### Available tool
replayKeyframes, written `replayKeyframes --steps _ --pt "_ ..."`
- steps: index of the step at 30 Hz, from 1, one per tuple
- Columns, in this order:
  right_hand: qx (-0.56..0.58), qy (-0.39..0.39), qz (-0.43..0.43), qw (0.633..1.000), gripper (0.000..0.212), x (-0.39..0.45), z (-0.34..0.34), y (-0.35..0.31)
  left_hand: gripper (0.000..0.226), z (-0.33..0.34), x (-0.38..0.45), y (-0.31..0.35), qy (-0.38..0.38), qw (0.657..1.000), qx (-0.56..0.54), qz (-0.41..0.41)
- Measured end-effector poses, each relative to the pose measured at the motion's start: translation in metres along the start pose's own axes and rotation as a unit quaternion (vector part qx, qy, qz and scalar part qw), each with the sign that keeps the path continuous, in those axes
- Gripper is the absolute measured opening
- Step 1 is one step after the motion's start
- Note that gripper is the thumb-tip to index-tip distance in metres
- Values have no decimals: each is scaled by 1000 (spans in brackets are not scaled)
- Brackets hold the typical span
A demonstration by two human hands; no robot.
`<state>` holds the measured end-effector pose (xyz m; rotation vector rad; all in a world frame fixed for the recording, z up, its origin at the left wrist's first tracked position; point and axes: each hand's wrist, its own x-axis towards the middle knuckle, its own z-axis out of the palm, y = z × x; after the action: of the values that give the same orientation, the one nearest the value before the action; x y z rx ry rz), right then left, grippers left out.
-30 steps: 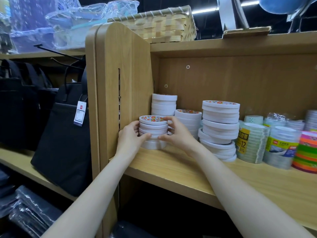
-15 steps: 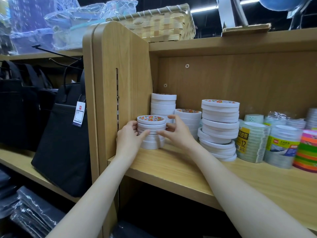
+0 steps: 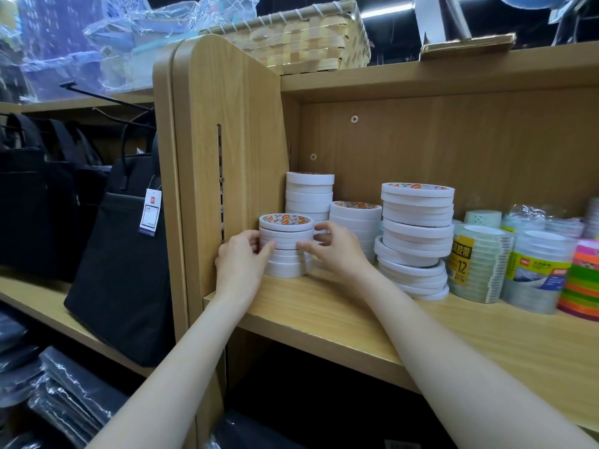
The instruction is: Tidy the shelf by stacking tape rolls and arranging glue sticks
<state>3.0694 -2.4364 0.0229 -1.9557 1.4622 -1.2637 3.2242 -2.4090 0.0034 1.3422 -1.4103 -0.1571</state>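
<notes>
Wooden shelf [image 3: 324,306], left corner by side panel [image 3: 233,140]: front tape stack [image 3: 286,247] of light, stiff, slide-prone white rolls, clasped by curled left hand [image 3: 241,259] and right hand [image 3: 334,249] on opposite flanks; best held low, squeezed evenly.

Bright overhead strip lighting; edges warped, blurred.

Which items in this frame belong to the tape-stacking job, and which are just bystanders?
In the job: front stack of white tape rolls, gripped by left hand and right hand; leaning white tape stack.
Bystanders: black bag, woven basket, clear tape packs.
</notes>
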Motion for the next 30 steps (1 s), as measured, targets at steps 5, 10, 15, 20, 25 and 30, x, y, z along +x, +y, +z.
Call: replayKeyframes --steps 5,10,15,20,25,30 --pt "-110 -83 7 990 77 -3 8 7 41 -1 -2 -5 -113 990 85 -24" --pt "-105 -36 0 994 67 -4 12 7 35 1 5 -7 -99 985 141 -11" --pt "-70 -44 11 997 66 -4 7 4 33 0 0 -7 -84 991 101 -20" --pt "-46 -10 12 999 56 -3 9 2 42 -1 4 -3 -79 995 40 -46" --pt "-69 6 0 998 51 -2 14 4 38 -1 1 -2 -75 995 39 -47" --pt "35 20 33 999 47 1 9 3 41 -3 -3 -1 -51 998 30 -22"
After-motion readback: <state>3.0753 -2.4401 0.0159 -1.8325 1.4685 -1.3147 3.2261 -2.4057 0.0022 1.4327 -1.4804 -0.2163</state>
